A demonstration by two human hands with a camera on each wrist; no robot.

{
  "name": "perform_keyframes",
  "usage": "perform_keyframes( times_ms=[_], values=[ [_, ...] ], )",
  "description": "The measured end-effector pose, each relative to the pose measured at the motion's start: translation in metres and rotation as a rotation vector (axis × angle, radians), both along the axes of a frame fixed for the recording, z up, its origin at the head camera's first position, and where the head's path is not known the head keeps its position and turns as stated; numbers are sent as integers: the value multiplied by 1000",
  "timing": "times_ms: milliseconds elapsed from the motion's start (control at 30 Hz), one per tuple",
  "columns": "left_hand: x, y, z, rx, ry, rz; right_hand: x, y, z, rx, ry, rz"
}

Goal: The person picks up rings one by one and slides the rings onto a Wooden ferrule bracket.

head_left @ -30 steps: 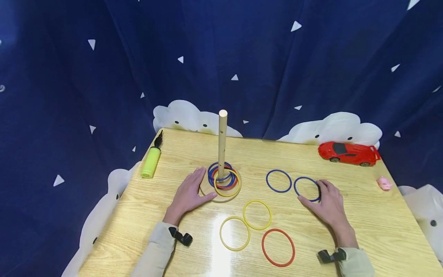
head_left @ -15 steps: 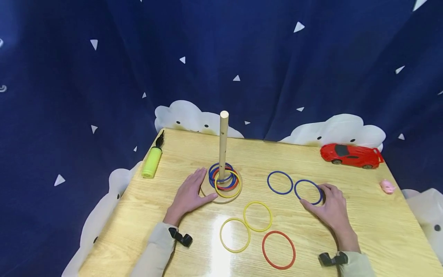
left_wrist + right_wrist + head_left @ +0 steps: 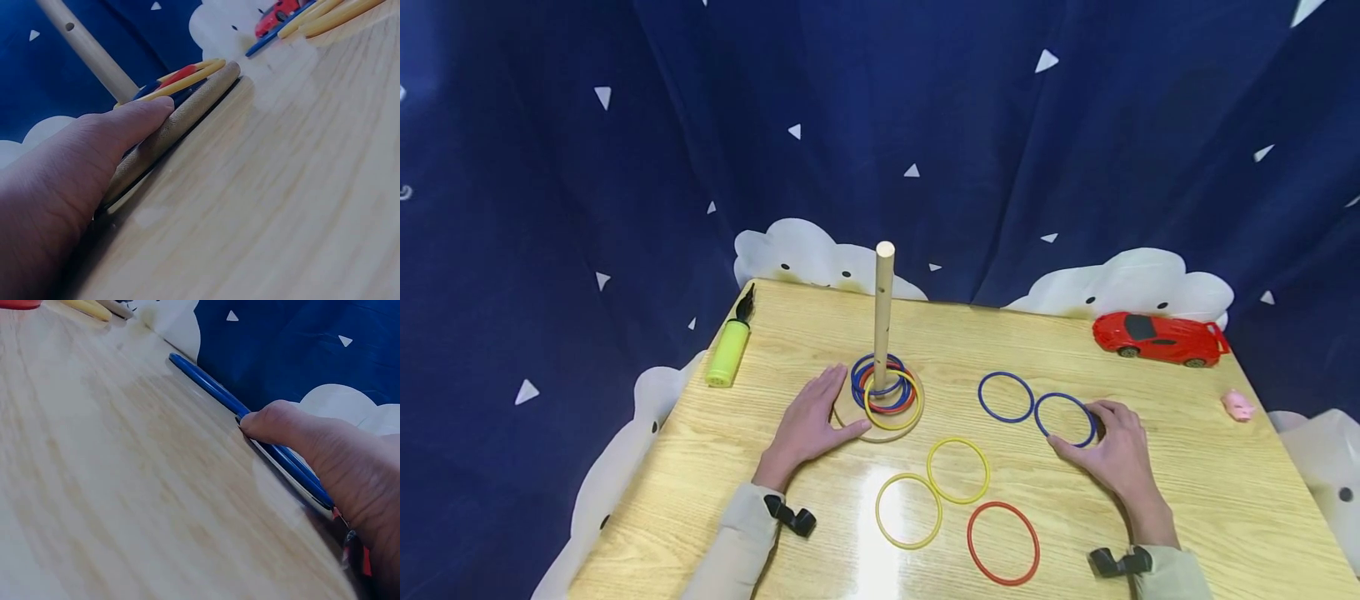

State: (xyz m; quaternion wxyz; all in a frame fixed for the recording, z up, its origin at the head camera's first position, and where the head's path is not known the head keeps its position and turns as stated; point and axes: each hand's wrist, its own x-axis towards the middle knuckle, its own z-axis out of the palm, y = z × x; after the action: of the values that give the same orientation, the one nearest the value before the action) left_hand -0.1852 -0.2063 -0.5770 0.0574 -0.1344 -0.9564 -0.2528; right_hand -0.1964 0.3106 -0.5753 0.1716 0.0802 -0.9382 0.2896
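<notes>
A wooden peg (image 3: 883,317) stands upright on a round wooden base (image 3: 844,408) left of the table's middle. Several blue, red and yellow rings lie round its foot, one yellow ring (image 3: 867,410) resting on top. My left hand (image 3: 808,421) rests at the base's left side, fingers extended; in the left wrist view the thumb (image 3: 134,122) lies on the base's rim. To the right, my right hand (image 3: 1112,450) holds a blue ring (image 3: 1038,417) between thumb and fingers, low at the tabletop. In the right wrist view the thumb (image 3: 269,422) touches this blue ring (image 3: 206,381); the other fingers are mostly hidden.
Another blue ring (image 3: 981,402) lies left of the held one. Two yellow rings (image 3: 929,460) (image 3: 877,521) and a red ring (image 3: 972,546) lie nearer. A yellow-green hand pump (image 3: 727,353), red toy car (image 3: 1159,338) and small pink toy (image 3: 1237,406) sit near the edges.
My right hand and its blue ring have shifted slightly toward the front of the table. The left hand stays at the base. The head view has moved a little.
</notes>
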Motion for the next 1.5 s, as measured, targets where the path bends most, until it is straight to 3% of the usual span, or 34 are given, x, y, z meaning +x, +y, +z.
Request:
perform_keyframes(
  times_ms=[1167,1300,1500],
  values=[
    [0,-1,0,-16,-33,10,0,-3,-4,-50,34,44],
    [0,-1,-1,-19,-27,5,-1,-9,2,-69,27,55],
    [-1,0,1,-10,-34,5,-8,-25,29,-104,79,109]
  ],
)
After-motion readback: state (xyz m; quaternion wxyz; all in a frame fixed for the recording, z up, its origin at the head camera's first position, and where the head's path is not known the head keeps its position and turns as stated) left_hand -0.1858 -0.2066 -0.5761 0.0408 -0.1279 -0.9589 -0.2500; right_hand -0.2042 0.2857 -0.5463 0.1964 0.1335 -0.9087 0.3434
